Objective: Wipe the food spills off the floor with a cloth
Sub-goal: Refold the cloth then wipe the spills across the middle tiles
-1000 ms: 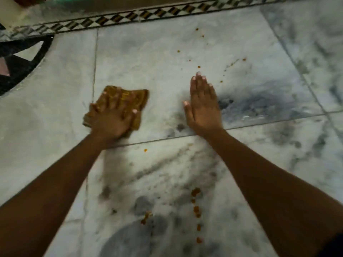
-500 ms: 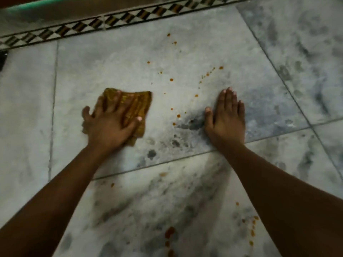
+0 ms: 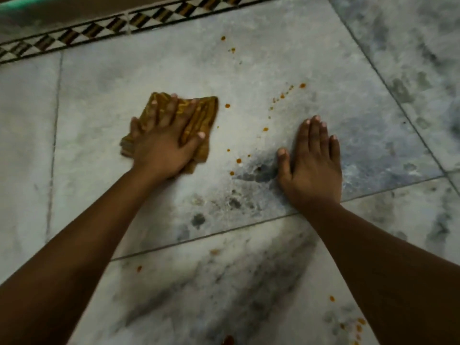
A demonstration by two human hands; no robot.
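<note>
Cloth [image 3: 204, 115], brown-yellow: being pressed flat onto the marble floor [image 3: 119, 78] by the left hand [image 3: 161, 145], fingers straight and spread, nothing being clutched. Right hand [image 3: 313, 165]: being laid palm-down on bare tile, fingers extended. Orange food spills [image 3: 227, 105]: being shown scattered between both hands, toward the patterned border [image 3: 99, 31].

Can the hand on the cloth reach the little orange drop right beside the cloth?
Probably yes: the left hand presses the cloth flat, and the orange drop lies just off its right edge with only bare floor between.
</note>
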